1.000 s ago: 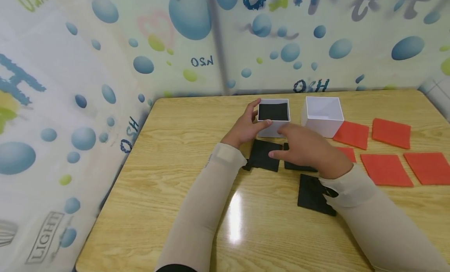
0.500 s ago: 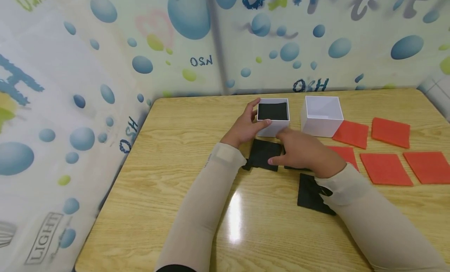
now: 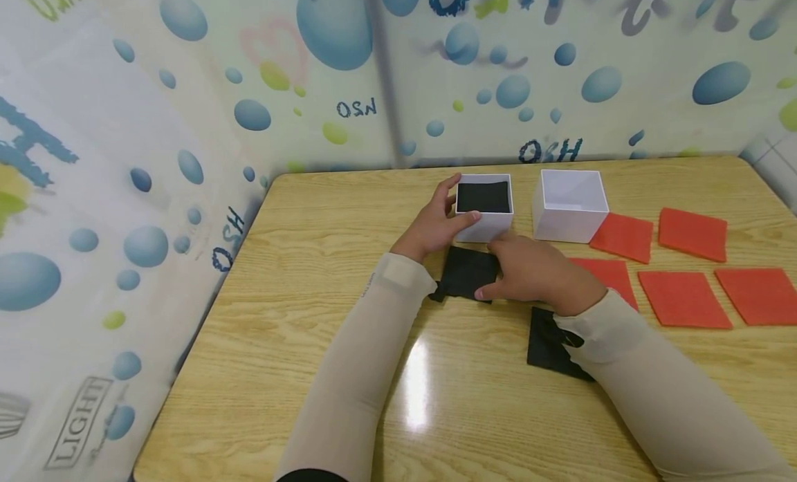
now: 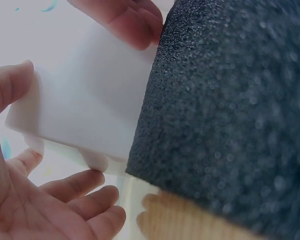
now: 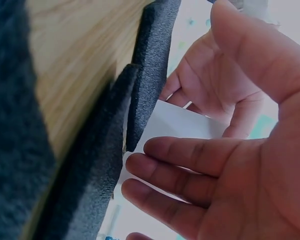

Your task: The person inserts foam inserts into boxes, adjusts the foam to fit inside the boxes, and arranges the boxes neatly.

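My left hand (image 3: 429, 226) grips a small white box (image 3: 495, 227), thumb on the near wall and fingers round the left side. A black foam square (image 3: 482, 197) shows inside its open top. My right hand (image 3: 538, 271) is just in front of that box, low over the black squares, hiding most of one. In the right wrist view, its fingers (image 5: 182, 185) reach along the foam edge (image 5: 97, 160), thumb held apart. A black foam square (image 3: 468, 271) lies to its left, and another black square (image 3: 551, 347) lies partly under the right sleeve.
A second white box (image 3: 569, 223) stands open-topped to the right of the first. Several red squares, such as the red square (image 3: 685, 300), lie spread on the right of the wooden table (image 3: 299, 316). A printed curtain (image 3: 436, 81) hangs behind the table.
The right hand has shifted slightly towards me and to the left, away from the box's front wall, now covering the middle black square. The left hand and box stay put.
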Tool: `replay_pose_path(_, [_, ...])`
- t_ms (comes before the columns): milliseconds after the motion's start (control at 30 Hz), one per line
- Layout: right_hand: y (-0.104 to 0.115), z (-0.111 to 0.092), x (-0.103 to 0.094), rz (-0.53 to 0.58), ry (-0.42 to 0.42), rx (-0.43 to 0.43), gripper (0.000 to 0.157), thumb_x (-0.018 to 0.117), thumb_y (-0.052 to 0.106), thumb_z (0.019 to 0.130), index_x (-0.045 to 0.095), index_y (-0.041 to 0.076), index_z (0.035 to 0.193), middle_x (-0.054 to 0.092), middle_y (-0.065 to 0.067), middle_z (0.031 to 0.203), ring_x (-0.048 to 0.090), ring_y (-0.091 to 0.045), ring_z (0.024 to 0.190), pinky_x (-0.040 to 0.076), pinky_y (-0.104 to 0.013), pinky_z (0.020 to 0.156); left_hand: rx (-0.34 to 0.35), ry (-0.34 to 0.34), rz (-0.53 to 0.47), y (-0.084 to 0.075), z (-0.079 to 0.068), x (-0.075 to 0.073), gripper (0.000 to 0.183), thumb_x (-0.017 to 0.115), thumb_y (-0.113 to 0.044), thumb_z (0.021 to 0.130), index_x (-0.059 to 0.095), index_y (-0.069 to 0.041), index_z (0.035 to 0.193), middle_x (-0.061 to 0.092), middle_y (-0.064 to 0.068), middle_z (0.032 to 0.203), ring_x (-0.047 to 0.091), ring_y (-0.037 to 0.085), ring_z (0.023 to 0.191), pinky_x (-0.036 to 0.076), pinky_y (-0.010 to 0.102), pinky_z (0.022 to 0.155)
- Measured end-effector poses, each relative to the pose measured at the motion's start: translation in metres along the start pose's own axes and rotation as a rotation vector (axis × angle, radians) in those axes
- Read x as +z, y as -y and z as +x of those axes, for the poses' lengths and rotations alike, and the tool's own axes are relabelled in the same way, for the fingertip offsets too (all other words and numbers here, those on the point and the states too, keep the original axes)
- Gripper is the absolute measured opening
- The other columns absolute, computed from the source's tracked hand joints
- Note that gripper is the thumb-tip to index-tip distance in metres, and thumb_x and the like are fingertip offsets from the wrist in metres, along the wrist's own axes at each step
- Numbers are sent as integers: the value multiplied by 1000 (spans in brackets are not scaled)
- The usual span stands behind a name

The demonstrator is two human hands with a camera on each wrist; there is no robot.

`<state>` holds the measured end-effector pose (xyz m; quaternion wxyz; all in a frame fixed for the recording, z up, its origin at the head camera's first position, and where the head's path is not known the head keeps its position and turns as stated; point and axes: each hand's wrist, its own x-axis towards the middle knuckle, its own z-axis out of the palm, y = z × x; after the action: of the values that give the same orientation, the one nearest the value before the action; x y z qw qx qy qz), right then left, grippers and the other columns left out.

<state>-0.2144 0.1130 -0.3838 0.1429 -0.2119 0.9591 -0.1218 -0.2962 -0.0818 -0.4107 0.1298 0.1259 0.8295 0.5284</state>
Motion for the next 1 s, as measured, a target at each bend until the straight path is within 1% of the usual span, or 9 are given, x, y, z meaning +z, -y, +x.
replay_pose_path(333, [-1,2,4,5,9,10,95,89,58,76,57,-1,144,60,-21,142,62,-34,115,55,-59,99,-4,4,6,-2,-1,0,86,72,-36,101,17,-38,168,33,11,171,34,29,158,35,50,125])
replay_pose_path(633, [1,3,3,6,63,12,101,88,58,78,52,-4,150,51,-26,155,57,-40,132,49,-64,108,-10,2,1,-2,-3,-1,86,72,-36,101,17,-38,168,32,10,172,33,29,158,34,50,125])
replay_pose_path(1000, [2,3,4,-2,57,30,103,91,56,75,52,-2,150,50,-24,154,58,-39,131,49,-64,107,-11,-3,0,-1,-1,0,86,72,-39,100,18,-40,167,34,10,171,38,30,156,36,52,123])
